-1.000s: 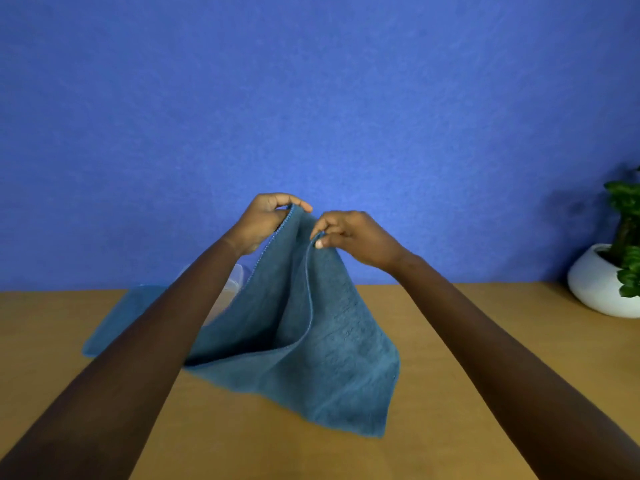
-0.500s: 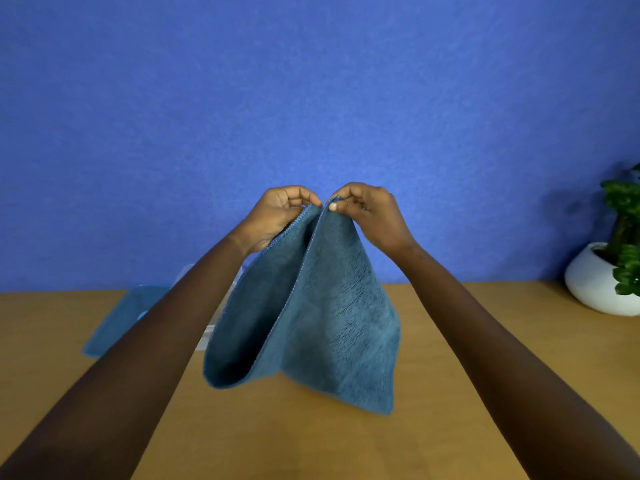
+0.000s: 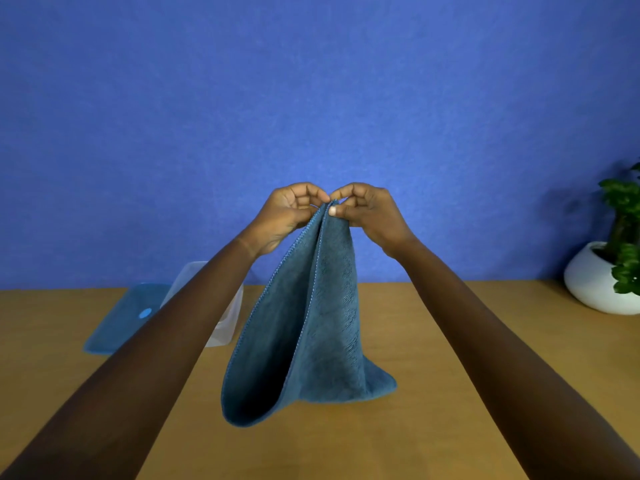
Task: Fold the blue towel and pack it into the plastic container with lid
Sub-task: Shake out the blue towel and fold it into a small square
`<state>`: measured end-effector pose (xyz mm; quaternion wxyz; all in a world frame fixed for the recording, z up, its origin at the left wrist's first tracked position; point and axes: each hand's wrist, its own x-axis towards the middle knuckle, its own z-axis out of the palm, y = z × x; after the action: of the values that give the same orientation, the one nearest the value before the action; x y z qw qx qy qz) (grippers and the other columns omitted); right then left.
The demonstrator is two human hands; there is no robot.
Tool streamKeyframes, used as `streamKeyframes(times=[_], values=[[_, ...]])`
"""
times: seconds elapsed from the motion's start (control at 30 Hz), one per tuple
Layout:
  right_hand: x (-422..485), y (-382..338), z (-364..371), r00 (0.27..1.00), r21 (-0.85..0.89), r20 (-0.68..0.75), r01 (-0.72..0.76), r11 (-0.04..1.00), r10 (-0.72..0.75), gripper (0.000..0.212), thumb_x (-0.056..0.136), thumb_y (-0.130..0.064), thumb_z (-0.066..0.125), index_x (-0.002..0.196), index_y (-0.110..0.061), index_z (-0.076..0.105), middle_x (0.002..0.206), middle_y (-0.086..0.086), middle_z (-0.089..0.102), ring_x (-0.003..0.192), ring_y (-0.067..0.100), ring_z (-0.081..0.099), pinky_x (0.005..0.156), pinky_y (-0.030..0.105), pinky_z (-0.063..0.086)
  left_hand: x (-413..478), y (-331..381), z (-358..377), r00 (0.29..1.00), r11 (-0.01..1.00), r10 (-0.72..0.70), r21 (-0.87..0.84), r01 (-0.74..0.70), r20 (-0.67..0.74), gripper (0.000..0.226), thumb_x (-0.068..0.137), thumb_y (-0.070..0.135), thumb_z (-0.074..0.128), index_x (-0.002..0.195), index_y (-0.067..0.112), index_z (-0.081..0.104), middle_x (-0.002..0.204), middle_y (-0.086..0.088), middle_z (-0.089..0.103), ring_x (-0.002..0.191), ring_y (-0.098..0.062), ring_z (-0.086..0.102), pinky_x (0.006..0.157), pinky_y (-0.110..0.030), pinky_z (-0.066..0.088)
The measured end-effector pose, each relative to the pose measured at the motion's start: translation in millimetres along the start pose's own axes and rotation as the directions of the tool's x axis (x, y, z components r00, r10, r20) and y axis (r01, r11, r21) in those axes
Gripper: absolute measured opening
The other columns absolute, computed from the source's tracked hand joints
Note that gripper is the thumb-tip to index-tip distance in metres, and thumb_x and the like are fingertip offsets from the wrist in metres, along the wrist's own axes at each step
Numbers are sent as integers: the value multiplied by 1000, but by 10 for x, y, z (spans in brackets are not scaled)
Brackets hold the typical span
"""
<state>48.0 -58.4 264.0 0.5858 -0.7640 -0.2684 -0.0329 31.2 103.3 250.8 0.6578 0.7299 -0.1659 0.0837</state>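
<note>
Blue towel point(image 3: 322, 327) hangs in the air, pinched at its top between both hands, which meet knuckle to knuckle above the wooden table point(image 3: 433, 393). Left hand point(image 3: 287, 216) is curled tight on one top corner; right hand point(image 3: 367, 213) is curled on the other, thumb pressed flat against the cloth. Below the hands the towel falls as a doubled sheet, its two stitched edges running down side by side and parting toward the bottom, where the fold makes a rounded pocket under the left hand and a pointed corner juts out under the right. Its lowest edge looks close to the table; whether it touches cannot be told. The fabric is a soft, napped terry with fine ribbing.

Under the left forearm, partly hidden by it, sits the clear plastic container point(image 3: 228, 320), boxy and frosted, with its flat translucent blue lid point(image 3: 121, 320) lying just beyond it on the outer side. Well off to the right of the right hand, at the table's far edge, stands a white round pot point(image 3: 595, 285) with a green plant point(image 3: 623, 216). The tabletop under and right of the hands lies bare; a blue textured wall point(image 3: 311, 98) closes the back.
</note>
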Motion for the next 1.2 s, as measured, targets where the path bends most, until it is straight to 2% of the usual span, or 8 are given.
streamKeyframes(times=[0.17, 0.37, 0.53, 0.7, 0.83, 1.0, 1.1, 1.2], values=[[-2, 48, 20, 998, -76, -67, -14, 997, 9, 25, 83, -4, 67, 106, 4, 65, 60, -1, 53, 73, 20, 56, 85, 46, 52, -26, 4, 60, 1000, 998, -5, -56, 3, -30, 25, 91, 0, 51, 84, 20, 65, 72, 10, 71, 71, -7, 61, 71, -18, 48], [-13, 69, 57, 995, -109, -97, -27, 994, 17, 25, 82, -10, 69, 101, 6, 66, 74, 8, 60, 84, 26, 59, 91, 51, 51, -52, -1, 67, 996, 996, 71, 62, -68, -44, 26, 85, -6, 57, 88, 20, 61, 81, 3, 62, 63, 8, 63, 67, -4, 50], [-15, 39, 12, 999, -141, -29, -34, 989, 30, 10, 81, -13, 71, 77, -6, 65, 81, 6, 65, 86, 22, 63, 90, 42, 52, -55, -16, 19, 992, 993, 92, 83, -86, -83, 26, 86, -5, 57, 84, 20, 62, 64, 15, 70, 59, 7, 63, 64, -7, 51], [6, 68, -19, 993, 3, 63, -102, 995, 102, 19, 82, -5, 68, 70, -15, 56, 71, 0, 62, 60, -2, 64, 67, 15, 56, -58, -2, 37, 982, 978, 156, 158, -138, -107, 32, 85, -9, 56, 79, 22, 61, 65, 14, 68, 61, 10, 62, 67, -4, 49], [-7, 53, -9, 994, 29, 67, -92, 995, 90, 7, 82, -5, 68, 82, -10, 64, 77, 7, 65, 65, 4, 66, 72, 20, 56, -57, 26, 85, 970, 957, 213, 226, -183, -118, 34, 84, -10, 57, 75, 23, 56, 73, 5, 59, 61, 9, 60, 67, -6, 48], [-5, -17, 25, 996, -252, -69, 29, 967, -48, 21, 83, -13, 69, 91, 6, 71, 88, 27, 70, 79, 32, 64, 77, 38, 51, -74, -51, 106, 966, 949, 215, 265, -171, -146, 24, 88, -1, 57, 81, 21, 50, 75, 7, 54, 64, -14, 51, 65, -16, 40], [12, -57, 0, 983, -260, -157, 52, 964, -95, 21, 84, -13, 67, 85, 8, 68, 65, 8, 60, 64, 13, 52, 63, 24, 43, -94, -165, 52, 975, 938, 192, 314, -148, -114, 15, 87, 2, 59, 90, 12, 48, 76, 5, 51, 57, -3, 48, 59, -11, 39], [47, -104, -88, 966, -256, -240, 33, 966, -97, 12, 85, -16, 65, 76, -8, 67, 58, -11, 51, 55, 0, 47, 53, 6, 37, -136, -316, -29, 987, 927, 151, 353, -123, -53, 16, 84, 6, 63, 88, 12, 49, 84, -9, 52, 73, -20, 49, 67, -28, 41]])
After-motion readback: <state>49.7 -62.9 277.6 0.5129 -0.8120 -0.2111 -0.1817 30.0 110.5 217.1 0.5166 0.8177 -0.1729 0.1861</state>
